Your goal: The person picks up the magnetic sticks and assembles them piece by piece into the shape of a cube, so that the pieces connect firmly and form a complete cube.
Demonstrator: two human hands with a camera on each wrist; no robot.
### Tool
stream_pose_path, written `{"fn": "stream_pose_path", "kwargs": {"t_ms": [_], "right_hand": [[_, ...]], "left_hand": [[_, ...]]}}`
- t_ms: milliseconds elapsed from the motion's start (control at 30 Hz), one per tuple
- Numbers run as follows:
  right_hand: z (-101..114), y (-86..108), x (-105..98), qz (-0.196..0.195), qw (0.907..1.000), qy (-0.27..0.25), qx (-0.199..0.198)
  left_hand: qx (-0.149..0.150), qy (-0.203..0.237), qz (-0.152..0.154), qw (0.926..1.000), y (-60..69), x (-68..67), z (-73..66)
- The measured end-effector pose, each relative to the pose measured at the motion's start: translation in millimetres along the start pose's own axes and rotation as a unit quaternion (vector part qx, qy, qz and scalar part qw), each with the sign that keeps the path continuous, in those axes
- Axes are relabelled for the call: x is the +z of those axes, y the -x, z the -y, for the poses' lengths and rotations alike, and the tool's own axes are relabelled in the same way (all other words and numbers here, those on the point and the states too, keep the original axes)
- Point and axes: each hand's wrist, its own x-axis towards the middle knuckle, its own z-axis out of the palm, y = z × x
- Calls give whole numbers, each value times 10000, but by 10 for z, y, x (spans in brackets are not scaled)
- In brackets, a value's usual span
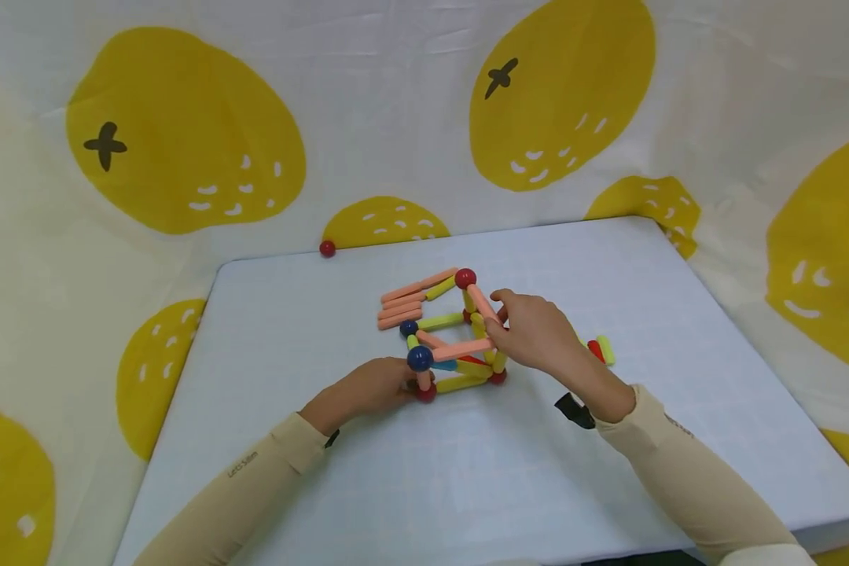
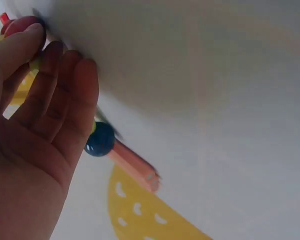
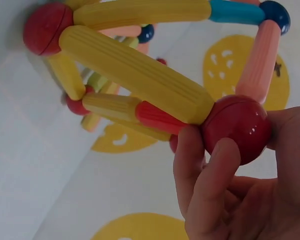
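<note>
A frame of coloured rods and balls stands mid-table, with yellow rods point(image 1: 460, 383) along its base and a blue ball point(image 1: 420, 358) at its upper near left corner. My left hand point(image 1: 371, 387) pinches the red ball point(image 2: 27, 27) at the lower near left corner, its other fingers fairly straight. At the upper right my right hand point(image 1: 538, 330) grips a red ball point(image 3: 237, 129), where a yellow rod point(image 3: 140, 72) and a pink rod point(image 3: 259, 62) meet. In the head view that ball is hidden by the hand. Another red ball point(image 1: 465, 278) tops the far corner.
Several loose pink rods point(image 1: 400, 310) lie just behind and left of the frame, beside a yellow rod point(image 1: 440, 288). A lone red ball point(image 1: 328, 248) sits at the table's back edge. Right of the right hand lie a green rod point(image 1: 605, 350) and a red piece point(image 1: 596, 350).
</note>
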Motion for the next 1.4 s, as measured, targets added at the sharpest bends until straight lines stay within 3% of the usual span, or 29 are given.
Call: {"fn": "stream_pose_path", "kwargs": {"t_ms": [167, 400, 533, 600, 667, 767, 833, 900, 1067, 1233, 1400], "right_hand": [[-67, -31, -105, 300, 9995, 110, -7], [-242, -65, -227, 638, 9976, 64, -242], [-341, -121, -277, 792, 9966, -69, -224], [-373, -152, -284, 918, 9954, -168, -204], [-389, -176, -286, 1052, 9939, -259, -210], [-386, -198, -283, 1146, 9927, -323, -214], [-384, -205, -285, 1124, 9930, -318, -162], [-383, -205, -291, 1102, 9933, -315, -149], [-358, -251, -281, 1126, 9926, -337, -292], [-353, -331, -264, 1246, 9889, -523, -623], [-353, -416, -231, 1436, 9829, -629, -969]], "left_hand": [[141, -196, 86, 9997, 1, 97, -213], [-109, 32, 746, 9972, -83, 216, -597], [11, 110, 1023, 9947, -141, 223, -738], [119, -81, 851, 9963, -149, 180, -712], [42, -495, 419, 9979, -150, 107, -622], [-390, -1282, -316, 9905, -153, -24, -422], [-660, -1529, -480, 9849, -168, -90, -303], [-720, -1503, -417, 9851, -184, -122, -215], [-631, -852, -100, 9943, -146, -88, -113], [-609, -653, 132, 9959, -30, 8, -162], [-265, -652, 330, 9970, 109, 123, -283]]}}
